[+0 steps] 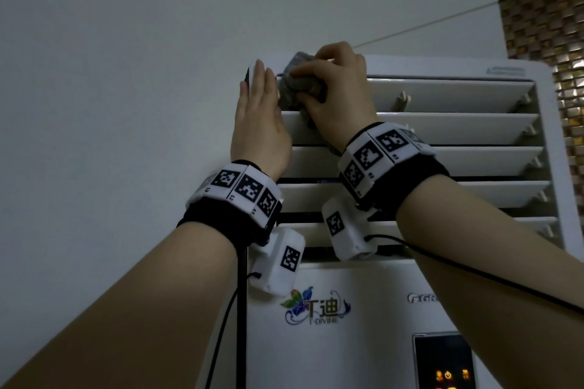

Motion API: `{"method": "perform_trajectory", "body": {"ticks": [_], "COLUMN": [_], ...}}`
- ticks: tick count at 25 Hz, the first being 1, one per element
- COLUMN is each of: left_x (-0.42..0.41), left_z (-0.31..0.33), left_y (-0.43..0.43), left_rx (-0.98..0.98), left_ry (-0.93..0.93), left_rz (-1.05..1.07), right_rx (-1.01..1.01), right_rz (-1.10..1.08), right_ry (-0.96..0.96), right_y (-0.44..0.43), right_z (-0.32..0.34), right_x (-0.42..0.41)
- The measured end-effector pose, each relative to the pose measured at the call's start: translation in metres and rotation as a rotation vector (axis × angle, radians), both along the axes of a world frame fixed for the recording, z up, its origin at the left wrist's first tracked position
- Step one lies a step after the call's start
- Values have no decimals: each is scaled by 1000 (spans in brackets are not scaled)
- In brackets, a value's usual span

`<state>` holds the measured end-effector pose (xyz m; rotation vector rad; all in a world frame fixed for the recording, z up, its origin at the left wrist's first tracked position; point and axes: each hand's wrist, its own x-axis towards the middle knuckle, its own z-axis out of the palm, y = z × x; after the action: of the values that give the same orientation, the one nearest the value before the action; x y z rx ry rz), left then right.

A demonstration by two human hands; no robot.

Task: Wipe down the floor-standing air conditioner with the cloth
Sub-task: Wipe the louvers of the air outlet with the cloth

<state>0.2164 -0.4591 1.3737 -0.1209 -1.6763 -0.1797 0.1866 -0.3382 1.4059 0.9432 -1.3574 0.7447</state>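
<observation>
Floor-standing air conditioner, white, fills the right half of the view and is seen from below, its top near the ceiling. It stands against a pale wall on the left, with a strip of brown and gold mosaic tile behind its far right corner. Wide horizontal louvres are stacked down its upper front, tilted open. Below them are a coloured butterfly logo and a dark control panel with orange lit symbols.

The cloth, grey and bunched, sits at the top left corner of the louvres, against the topmost slat. The right hand grips it, fingers curled over the wad and thumb tucked under. The left hand lies flat on the unit's upper left edge just beside the cloth, its fingers straight and pressed together, pointing up.

Both wrists wear black bands with white blocks printed in black square markers, left and right. A small white box hangs under each, at and. Black cables trail down from them. The forearms and boxes cover the left part of the lower louvres.
</observation>
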Motion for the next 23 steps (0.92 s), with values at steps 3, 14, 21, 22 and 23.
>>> {"method": "perform_trajectory", "body": {"ticks": [3, 14, 21, 22, 23], "left_x": [1, -3, -2, -1, -1], "left_z": [0, -1, -1, -1, -1], "left_y": [0, 0, 0, 1, 3], "left_rx": [18, 43, 60, 68, 81], "left_ry": [-5, -12, -10, -16, -24], "left_rz": [-20, -17, -24, -25, -15], "right_rx": [-80, -180, -62, -124, -180], "right_rz": [28, -52, -23, -31, -36], "right_ry": [-27, -95, -43, -66, -89], "right_y": [6, 18, 19, 23, 25], "right_z": [1, -2, -1, -1, -2], "right_x": [-4, -7, -9, -12, -13]}}
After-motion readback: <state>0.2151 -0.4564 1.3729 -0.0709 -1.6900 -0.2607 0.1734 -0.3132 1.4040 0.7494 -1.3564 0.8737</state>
